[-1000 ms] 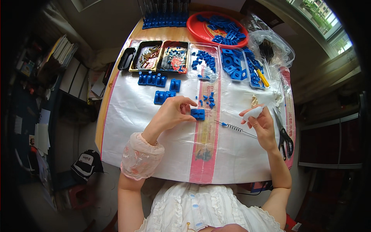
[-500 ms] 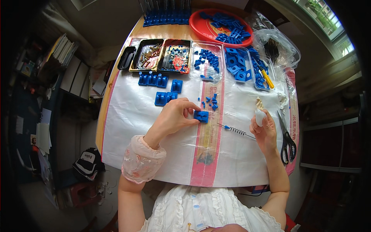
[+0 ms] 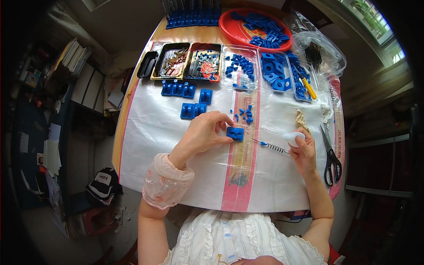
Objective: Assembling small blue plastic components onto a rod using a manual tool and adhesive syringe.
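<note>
Seen from above: round wooden table [image 3: 132, 95] draped in white plastic sheeting with a pink stripe [image 3: 150, 132], cluttered shelves and a dark floor around it. Along the far edge, a row of trays: black rectangular tray of brass-coloured metal pieces [image 3: 171, 62], black tray of mixed small hardware [image 3: 205, 64], clear plastic trays of small blue plastic parts [image 3: 260, 73], and behind them a round red plastic dish heaped with more blue parts [image 3: 258, 28]. Nearer, several blue moulded plastic blocks [image 3: 185, 99] set out on the sheet, with loose blue bits [image 3: 244, 115] scattered just beside. Left hand [image 3: 203, 132] curled over, fingertips pinching and pressing down a small blue square plastic block [image 3: 235, 133] near the middle of the sheet. Right hand [image 3: 304, 152] closed around a small white rounded plastic tool [image 3: 293, 138], whose thin metal shaft with a coiled spring and blue tip [image 3: 270, 145] points at the block but stops just short of it. Black-handled scissors [image 3: 331, 161] lying at the right edge, near the right wrist. Likely risks: slippery sheeting letting the block skid under sideways pressure; spring popping off the shaft among the loose bits; thin tip sliding off the block toward the left fingertips; a wrist knocking the scissors over the table edge.
</note>
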Demonstrator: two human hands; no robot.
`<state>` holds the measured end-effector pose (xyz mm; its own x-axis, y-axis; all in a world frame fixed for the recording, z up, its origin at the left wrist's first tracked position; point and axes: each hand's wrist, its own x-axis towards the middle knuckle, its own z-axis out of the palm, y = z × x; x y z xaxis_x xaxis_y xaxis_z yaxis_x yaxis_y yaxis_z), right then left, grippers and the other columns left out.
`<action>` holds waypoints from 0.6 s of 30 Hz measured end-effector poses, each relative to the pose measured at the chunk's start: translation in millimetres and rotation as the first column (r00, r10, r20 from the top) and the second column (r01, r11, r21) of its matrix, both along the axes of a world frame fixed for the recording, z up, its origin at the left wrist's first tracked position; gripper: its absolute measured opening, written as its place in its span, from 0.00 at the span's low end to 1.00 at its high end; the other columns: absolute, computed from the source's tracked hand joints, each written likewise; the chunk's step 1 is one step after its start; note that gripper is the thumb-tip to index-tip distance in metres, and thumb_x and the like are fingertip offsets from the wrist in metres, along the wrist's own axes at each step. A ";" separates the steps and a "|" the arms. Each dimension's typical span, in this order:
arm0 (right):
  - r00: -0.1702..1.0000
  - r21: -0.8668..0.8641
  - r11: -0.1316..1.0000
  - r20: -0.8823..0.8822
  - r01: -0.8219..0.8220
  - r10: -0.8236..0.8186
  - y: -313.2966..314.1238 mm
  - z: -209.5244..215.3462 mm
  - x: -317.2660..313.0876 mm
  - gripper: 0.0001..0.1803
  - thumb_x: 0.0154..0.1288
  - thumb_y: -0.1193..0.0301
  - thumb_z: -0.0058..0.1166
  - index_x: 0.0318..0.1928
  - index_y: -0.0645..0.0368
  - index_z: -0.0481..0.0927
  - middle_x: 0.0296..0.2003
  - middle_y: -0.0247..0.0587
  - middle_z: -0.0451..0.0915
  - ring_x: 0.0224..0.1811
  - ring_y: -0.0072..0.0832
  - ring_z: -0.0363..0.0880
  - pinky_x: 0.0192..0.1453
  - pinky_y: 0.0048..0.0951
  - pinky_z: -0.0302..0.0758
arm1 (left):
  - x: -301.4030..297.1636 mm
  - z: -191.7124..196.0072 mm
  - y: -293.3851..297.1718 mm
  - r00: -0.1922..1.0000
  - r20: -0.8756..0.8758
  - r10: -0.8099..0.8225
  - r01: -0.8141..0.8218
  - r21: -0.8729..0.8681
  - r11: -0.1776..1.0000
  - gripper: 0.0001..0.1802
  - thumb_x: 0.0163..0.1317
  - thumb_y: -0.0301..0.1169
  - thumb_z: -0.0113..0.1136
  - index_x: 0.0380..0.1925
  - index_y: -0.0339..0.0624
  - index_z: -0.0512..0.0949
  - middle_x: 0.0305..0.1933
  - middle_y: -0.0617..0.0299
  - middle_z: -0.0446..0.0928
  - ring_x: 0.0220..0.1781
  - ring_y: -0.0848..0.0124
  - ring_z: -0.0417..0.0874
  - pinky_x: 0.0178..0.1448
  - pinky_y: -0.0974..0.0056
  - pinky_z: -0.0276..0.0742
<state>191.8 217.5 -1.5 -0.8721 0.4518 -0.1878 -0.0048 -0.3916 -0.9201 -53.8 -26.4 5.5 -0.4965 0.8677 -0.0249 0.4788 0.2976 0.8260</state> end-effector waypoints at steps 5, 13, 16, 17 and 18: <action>0.999 0.010 0.999 0.030 0.041 -0.042 -9.7 5.0 -4.4 0.08 0.75 0.69 0.61 0.38 0.53 0.76 0.24 0.19 0.66 0.21 0.08 0.53 0.24 0.16 0.51 | 0.1 0.3 -0.3 1.000 -0.030 0.001 -0.001 -0.010 1.000 0.19 0.47 0.29 0.84 0.41 0.44 0.88 0.34 0.66 0.80 0.33 0.74 0.75 0.39 0.68 0.76; 0.997 0.129 0.989 0.001 0.072 -0.072 -15.4 9.4 -4.8 0.07 0.74 0.71 0.62 0.38 0.55 0.77 0.25 0.20 0.68 0.21 0.08 0.52 0.23 0.18 0.49 | 0.1 0.0 -0.8 0.999 -0.044 -0.008 0.008 -0.009 1.000 0.19 0.47 0.30 0.84 0.41 0.45 0.88 0.34 0.66 0.80 0.33 0.74 0.75 0.39 0.68 0.75; 0.996 0.187 0.978 -0.004 0.092 -0.093 -19.3 15.9 -4.7 0.07 0.73 0.71 0.62 0.38 0.56 0.77 0.25 0.21 0.69 0.20 0.08 0.53 0.23 0.18 0.49 | -0.3 -1.2 -0.2 0.999 -0.039 -0.007 0.007 0.001 1.000 0.20 0.46 0.30 0.84 0.41 0.45 0.88 0.34 0.66 0.80 0.33 0.74 0.75 0.39 0.68 0.75; 0.995 0.204 0.974 -0.002 0.098 -0.100 -20.4 17.4 -4.4 0.07 0.73 0.71 0.62 0.38 0.57 0.77 0.25 0.21 0.69 0.20 0.08 0.53 0.23 0.18 0.49 | 0.0 -1.6 0.0 0.999 -0.038 -0.009 0.009 0.006 1.000 0.20 0.46 0.30 0.84 0.41 0.45 0.88 0.34 0.66 0.80 0.33 0.74 0.75 0.39 0.68 0.75; 0.995 0.213 0.972 -0.001 0.098 -0.100 -21.3 18.3 -4.4 0.07 0.73 0.71 0.63 0.38 0.57 0.77 0.25 0.22 0.70 0.20 0.08 0.54 0.23 0.18 0.49 | 0.4 -1.6 -0.1 0.999 -0.039 -0.010 0.010 0.010 1.000 0.20 0.46 0.30 0.84 0.41 0.45 0.88 0.34 0.66 0.80 0.33 0.74 0.75 0.39 0.68 0.75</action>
<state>187.4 196.2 16.7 -0.8199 0.5660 -0.0862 -0.0243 -0.1849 -0.9825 -53.4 -26.5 3.9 -0.4882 0.8727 0.0033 0.5134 0.2841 0.8098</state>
